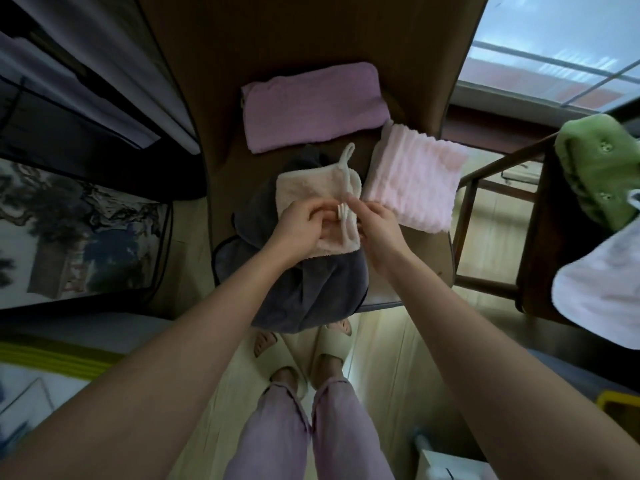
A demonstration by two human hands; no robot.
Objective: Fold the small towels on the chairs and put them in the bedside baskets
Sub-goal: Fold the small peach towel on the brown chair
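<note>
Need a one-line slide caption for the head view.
Both hands, left and right, pinch a cream towel on a dark grey towel, beside folded purple and pink towels.

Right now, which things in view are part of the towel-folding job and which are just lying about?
Job:
- cream towel, held by left hand and right hand
- purple towel, folded
- pink ribbed towel, folded
- grey towel, under the cream one
- chair
- green towel and white towel on the other chair

Lying about:
- slippers
- yellow bin
- window
</note>
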